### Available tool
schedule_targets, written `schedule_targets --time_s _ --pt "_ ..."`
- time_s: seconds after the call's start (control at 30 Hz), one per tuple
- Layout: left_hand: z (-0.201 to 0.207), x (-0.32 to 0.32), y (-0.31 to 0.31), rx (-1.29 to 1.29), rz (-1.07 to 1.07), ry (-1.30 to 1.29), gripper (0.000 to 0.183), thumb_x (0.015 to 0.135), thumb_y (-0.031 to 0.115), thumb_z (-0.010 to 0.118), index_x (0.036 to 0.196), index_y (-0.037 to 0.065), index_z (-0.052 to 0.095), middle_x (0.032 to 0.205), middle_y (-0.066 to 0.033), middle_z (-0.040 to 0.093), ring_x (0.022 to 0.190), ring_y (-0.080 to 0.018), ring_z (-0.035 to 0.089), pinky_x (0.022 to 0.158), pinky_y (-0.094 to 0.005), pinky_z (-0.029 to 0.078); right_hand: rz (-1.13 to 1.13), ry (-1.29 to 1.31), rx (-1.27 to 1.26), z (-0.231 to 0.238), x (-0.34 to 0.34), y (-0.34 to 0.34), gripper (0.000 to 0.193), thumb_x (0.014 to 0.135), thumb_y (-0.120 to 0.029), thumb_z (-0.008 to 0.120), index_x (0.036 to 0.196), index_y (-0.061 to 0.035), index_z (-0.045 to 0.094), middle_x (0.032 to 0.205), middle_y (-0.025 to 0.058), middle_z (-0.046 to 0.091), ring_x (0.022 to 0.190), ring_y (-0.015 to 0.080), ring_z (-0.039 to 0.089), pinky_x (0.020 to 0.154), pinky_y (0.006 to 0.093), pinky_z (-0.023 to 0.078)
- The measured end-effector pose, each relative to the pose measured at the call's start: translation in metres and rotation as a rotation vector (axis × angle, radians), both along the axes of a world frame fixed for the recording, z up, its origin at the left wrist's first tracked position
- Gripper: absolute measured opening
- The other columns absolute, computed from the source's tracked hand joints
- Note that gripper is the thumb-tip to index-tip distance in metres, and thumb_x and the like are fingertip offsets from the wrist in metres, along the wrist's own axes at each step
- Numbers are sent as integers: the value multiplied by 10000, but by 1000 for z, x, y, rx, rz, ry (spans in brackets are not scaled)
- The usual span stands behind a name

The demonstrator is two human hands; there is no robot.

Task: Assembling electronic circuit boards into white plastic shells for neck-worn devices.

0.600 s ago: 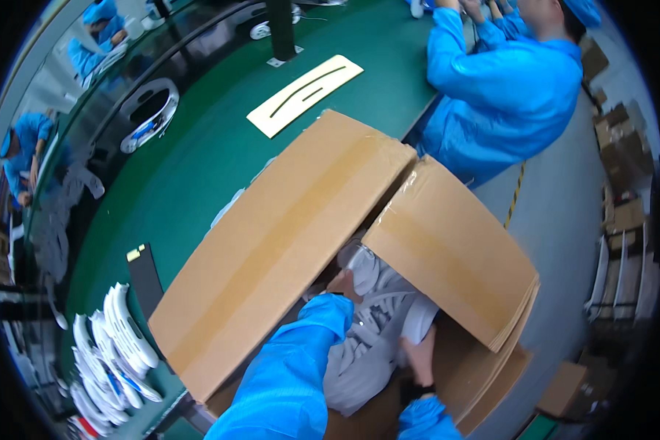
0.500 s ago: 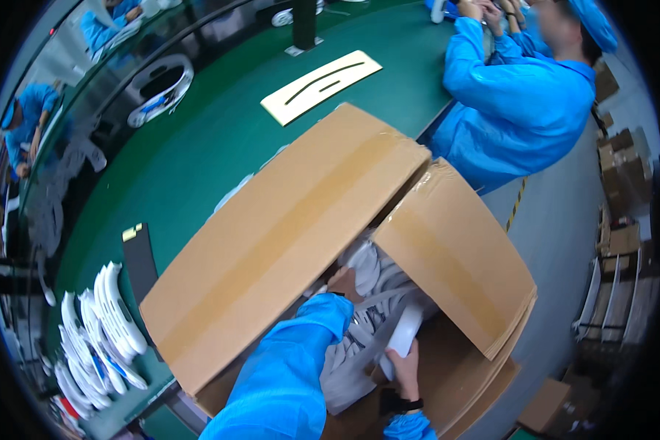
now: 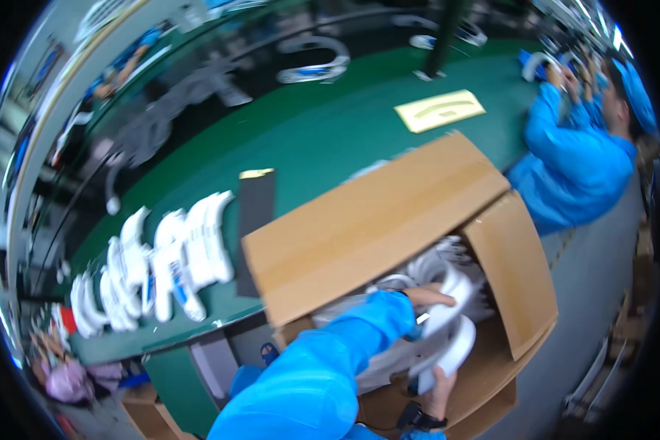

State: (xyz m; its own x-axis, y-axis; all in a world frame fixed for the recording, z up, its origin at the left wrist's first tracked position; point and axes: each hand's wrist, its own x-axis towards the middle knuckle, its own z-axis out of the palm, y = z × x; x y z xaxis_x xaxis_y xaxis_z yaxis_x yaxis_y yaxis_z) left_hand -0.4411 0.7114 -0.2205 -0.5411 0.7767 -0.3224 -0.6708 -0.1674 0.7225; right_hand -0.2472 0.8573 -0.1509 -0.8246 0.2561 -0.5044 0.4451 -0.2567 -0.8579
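An open cardboard box (image 3: 374,235) stands in front of me with its flaps folded outward. White curved plastic parts (image 3: 434,268) and thin wrapping lie inside it. Reaching in from the left, my left hand (image 3: 430,295) has its fingers closed around a white curved piece (image 3: 453,292). Lower in the opening, my right hand (image 3: 438,390), with a dark band at its wrist, grips another curved white piece (image 3: 458,346) by its lower end. The two pieces are close together, blurred by motion; whether they touch I cannot tell.
Rows of white curved parts (image 3: 172,257) lie on the green table (image 3: 323,158) at left, beside a dark strip (image 3: 257,220). Farther off is a pale yellow sheet (image 3: 440,110). A person in blue (image 3: 579,161) works at the right.
The view has swung left, bringing more of the table's parts into sight. My left hand now has a white curved piece, and the right hand's piece is raised and turned.
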Motion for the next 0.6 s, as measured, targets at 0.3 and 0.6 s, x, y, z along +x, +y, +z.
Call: schedule_targets --time_s 0.3,0.6 --pt "157 158 -89 819 253 -40 512 744 215 654 1146 -25 449 993 -144 586 809 -262 635 753 -379 524 624 291 30 80 61 -114 663 741 -342 624 1239 29 391 1120 157 531 1002 236 541 873 353 443" --pt "240 336 -266 349 1172 729 576 642 115 610 1178 -6 436 1056 -135 550 1026 -234 499 928 -318 381 1172 930 202 194 142 -297 703 755 -423 613 1259 11 382 1169 146 516 1043 242 524 898 362 435"
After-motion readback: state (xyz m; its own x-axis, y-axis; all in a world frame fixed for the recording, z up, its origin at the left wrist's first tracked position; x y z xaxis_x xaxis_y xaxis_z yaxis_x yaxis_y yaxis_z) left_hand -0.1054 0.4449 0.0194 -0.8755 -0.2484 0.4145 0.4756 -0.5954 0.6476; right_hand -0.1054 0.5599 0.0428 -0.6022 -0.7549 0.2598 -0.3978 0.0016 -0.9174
